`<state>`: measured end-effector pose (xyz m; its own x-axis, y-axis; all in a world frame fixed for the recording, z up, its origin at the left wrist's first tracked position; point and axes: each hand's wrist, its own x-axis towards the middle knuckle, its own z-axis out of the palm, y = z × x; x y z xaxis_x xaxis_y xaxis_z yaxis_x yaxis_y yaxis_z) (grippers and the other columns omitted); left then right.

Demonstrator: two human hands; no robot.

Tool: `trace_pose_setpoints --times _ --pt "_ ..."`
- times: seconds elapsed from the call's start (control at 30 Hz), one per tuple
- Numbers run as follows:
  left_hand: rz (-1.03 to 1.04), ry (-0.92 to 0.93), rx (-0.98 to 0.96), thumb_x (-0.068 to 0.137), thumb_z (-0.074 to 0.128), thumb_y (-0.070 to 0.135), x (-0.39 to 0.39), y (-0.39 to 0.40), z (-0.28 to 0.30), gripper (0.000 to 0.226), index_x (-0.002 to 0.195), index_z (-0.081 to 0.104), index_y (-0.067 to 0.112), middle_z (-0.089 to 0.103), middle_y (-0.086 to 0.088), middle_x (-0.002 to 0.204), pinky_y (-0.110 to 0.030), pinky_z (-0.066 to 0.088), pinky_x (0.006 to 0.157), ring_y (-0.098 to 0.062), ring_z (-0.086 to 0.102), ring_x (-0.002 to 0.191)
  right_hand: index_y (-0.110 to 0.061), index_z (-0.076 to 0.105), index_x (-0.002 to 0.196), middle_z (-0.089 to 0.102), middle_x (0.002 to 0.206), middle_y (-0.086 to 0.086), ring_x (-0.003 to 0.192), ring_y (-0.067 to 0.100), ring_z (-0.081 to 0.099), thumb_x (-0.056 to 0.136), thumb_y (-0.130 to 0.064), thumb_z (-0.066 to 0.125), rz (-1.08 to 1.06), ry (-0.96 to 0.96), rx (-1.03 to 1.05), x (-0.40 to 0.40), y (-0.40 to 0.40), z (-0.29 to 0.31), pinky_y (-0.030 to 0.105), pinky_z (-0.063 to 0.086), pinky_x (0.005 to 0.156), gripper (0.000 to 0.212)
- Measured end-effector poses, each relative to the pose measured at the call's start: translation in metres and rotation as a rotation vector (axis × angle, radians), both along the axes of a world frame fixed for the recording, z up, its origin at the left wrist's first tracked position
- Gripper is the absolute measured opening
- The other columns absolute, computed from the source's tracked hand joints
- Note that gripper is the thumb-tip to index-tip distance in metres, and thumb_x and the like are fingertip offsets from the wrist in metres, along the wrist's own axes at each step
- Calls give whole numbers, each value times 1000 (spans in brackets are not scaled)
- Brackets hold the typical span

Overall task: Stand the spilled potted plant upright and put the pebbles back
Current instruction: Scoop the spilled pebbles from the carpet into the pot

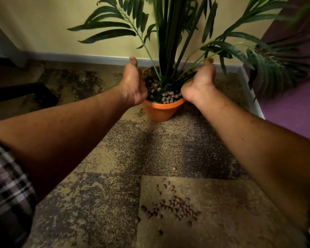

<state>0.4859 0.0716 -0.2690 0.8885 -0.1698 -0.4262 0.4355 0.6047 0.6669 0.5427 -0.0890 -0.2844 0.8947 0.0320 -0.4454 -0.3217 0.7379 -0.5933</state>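
A blurred black-and-white plaid sleeve [5, 185] fills the lower left corner, nearest the camera. Beyond it, a scatter of small brown pebbles [172, 206] lies on the mottled tan and grey carpet [100, 203], with 1 stray pebble farther on toward the pot. Both bare forearms reach forward. The left hand [132, 83] and right hand [199, 83] flank the round orange plastic pot [160, 110], thumbs up; their fingers are hidden, so whether they grip it cannot be told. The pot stands upright on the carpet, more pebbles inside around the dark green palm plant [170, 33], near the yellow wall [43, 24].
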Motion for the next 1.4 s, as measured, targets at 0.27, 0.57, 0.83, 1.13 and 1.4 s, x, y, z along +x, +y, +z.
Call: trace_pose_setpoints --times 0.27,0.57,0.83,1.13,1.4 --pt "48 57 -14 100 19 67 5 -3 -2 84 130 38 -8 60 -24 121 -55 28 116 -36 54 118 -17 34 157 39 160 16 147 35 37 104 -61 32 -91 32 -154 -15 -2 1 51 30 120 69" --pt "83 43 21 102 18 63 2 -8 -6 73 121 40 -4 74 -21 100 -54 35 109 -36 63 106 -15 47 144 50 151 17 140 33 47 105 -63 25 -31 -4 -383 -26 -10 -2 44 35 113 65" --pt "162 -29 128 105 16 57 -14 -4 -1 61 123 36 3 74 -10 82 -39 46 89 -23 70 66 -18 26 160 57 148 15 135 25 56 106 -62 14 -56 -94 -518 -35 -25 -7 36 33 115 71" --pt "445 -132 699 111 24 37 -61 18 -55 49 134 55 7 66 -3 127 -32 39 108 -12 59 120 -11 73 108 74 108 8 98 23 67 107 -39 46 -139 -43 -1242 -60 -85 -89 32 51 83 39" --pt "149 -1 1228 106 48 32 -132 66 -171 42 140 48 8 57 -14 136 -33 44 104 -27 54 126 -24 36 156 22 169 10 157 34 15 100 -64 30 465 57 -2102 -139 -216 -202 60 9 123 68"
